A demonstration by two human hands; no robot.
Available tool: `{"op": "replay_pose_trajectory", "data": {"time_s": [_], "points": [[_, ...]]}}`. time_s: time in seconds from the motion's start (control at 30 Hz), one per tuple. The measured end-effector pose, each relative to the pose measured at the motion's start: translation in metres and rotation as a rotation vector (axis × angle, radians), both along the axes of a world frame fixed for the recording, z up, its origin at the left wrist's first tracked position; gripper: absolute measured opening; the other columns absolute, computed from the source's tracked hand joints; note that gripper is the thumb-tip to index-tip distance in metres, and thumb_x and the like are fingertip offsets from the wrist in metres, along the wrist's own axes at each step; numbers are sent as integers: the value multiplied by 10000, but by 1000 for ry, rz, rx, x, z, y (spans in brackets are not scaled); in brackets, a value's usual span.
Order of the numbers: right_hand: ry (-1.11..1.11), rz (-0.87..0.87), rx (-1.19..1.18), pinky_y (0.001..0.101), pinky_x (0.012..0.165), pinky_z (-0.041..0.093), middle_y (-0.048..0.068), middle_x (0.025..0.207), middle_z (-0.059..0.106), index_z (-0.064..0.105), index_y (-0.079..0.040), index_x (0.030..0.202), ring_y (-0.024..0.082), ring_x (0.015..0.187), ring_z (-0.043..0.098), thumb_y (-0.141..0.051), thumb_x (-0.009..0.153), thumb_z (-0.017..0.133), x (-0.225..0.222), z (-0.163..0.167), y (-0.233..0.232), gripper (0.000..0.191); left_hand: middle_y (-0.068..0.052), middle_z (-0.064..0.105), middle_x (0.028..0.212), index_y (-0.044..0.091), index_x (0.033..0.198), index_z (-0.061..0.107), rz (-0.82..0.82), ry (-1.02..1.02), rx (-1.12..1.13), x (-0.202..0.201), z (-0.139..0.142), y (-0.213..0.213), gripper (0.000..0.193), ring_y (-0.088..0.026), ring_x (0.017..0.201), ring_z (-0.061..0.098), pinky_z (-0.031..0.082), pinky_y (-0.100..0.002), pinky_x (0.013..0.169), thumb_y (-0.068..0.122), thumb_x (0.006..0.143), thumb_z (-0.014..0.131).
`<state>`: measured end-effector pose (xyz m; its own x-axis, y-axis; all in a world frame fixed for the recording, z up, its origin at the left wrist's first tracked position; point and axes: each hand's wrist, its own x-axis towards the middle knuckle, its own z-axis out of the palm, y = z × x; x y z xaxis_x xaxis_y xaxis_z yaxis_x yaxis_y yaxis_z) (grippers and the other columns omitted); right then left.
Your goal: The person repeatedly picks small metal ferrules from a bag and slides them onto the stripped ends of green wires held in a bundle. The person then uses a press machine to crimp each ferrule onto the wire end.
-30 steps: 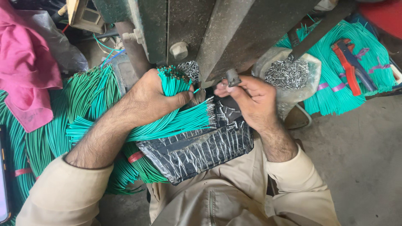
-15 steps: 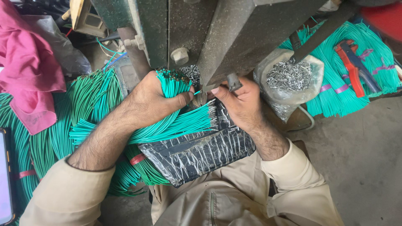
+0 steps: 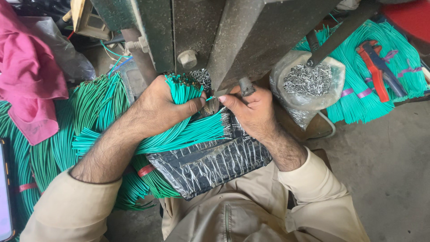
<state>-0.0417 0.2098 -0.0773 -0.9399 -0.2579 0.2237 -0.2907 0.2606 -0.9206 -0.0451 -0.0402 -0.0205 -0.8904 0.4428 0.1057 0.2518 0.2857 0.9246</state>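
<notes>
Pink cloth (image 3: pixel 27 76), one piece, is hanging at the far left, above loose green wires (image 3: pixel 40 148) that are lying in a heap too dense to count. One dark phone (image 3: pixel 4 188) is showing at the left edge.

Next to the right, the left hand (image 3: pixel 159 110) is gripping one bundle of green wires (image 3: pixel 181 89), with the fingers wrapped around it and the thumb pressed across its front. The stripped wire ends are pointing up toward the grey metal machine (image 3: pixel 224 36), which is standing above both hands. One bolt head (image 3: pixel 187 58) is showing on the machine body.

Below the hands, a second bundle (image 3: pixel 188 134) is lying across one black wrapped pad (image 3: pixel 210 163), which is resting on the person's lap. Its stripped ends are pointing right, toward the right hand.

The right hand (image 3: pixel 251 110) is pinching a single green wire (image 3: pixel 210 97) between thumb and forefinger, just under the machine's lower edge. The wire tip is lying between the two hands, touching the right fingertips and just beside the left thumb. A small pile of metal terminals (image 3: pixel 201 78) is lying behind the hands; the count cannot be told.

Further right, one clear plastic bag (image 3: pixel 309 80) is holding many more metal terminals. One red and blue hand tool (image 3: pixel 378 69) is lying on tied green wire bundles (image 3: pixel 358 98) near the right edge. Two purple ties are visible on them.
</notes>
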Motion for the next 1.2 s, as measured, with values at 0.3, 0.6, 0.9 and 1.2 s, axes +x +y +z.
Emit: {"op": "replay_pose_trajectory", "data": {"time_s": [0.3,0.6,0.9,1.2], "points": [[21,-20,22,226,643,491,-25,764,677,750,-4,938,35,718,584,-134,975,774,0,2,-2,138,-14,696,733,46,964,729,14,-20,-9,1,2,1,142,-74,693,593,545,-316,655,175,904,733],[0,-27,-36,225,660,497,-25,793,682,705,5,929,26,749,585,-121,978,773,-1,-12,2,151,-13,727,819,52,1013,729,18,8,16,2,0,0,157,-81,765,645,561,-308,717,152,892,738],[-98,104,-62,224,812,569,27,970,760,728,12,1056,63,899,695,-64,975,720,4,16,13,111,-22,718,798,44,1009,721,18,-3,23,3,2,0,150,-86,755,643,562,-309,710,144,898,728],[65,-98,506,306,699,554,58,900,733,762,-55,968,162,798,717,-143,904,777,28,47,28,110,-30,724,796,39,1004,727,11,-5,-2,2,1,-1,156,-98,746,647,564,-311,715,154,899,730]]}}
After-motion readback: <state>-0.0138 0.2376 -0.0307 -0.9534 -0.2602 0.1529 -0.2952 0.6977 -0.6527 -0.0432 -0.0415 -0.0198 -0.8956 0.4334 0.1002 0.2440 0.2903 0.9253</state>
